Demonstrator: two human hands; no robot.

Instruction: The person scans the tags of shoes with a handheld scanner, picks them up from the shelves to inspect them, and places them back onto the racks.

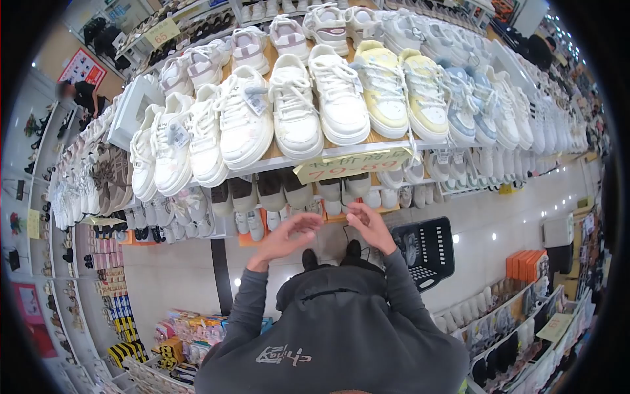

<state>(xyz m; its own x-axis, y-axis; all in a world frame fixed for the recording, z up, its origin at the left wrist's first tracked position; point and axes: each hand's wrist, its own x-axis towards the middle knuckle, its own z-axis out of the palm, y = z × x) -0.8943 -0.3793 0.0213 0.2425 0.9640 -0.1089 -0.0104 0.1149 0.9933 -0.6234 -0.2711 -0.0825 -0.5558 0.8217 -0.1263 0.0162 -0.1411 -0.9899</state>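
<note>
My left hand (pixel 287 237) is raised in front of my body with its fingers apart and nothing in it. To its right, my right hand (pixel 369 226) also hangs in the air, fingers spread and empty. The two hands do not touch. Beyond them stands a shelf with white sneakers (pixel 295 108) in rows, some with tags. Yellow and white sneakers (pixel 380 92) sit right of the middle, with light blue ones (pixel 461 102) beside them. A yellow price sign (pixel 354 164) hangs on the shelf's front edge, above my hands. Darker shoes (pixel 270 190) are on the lower shelf.
A black basket (pixel 426 253) stands on the floor at my right. Orange boxes (pixel 526 264) and racks of socks (pixel 512 328) are at the lower right. Colourful packages (pixel 197 326) lie at the lower left. A person in dark clothes (pixel 86 97) is at the far left.
</note>
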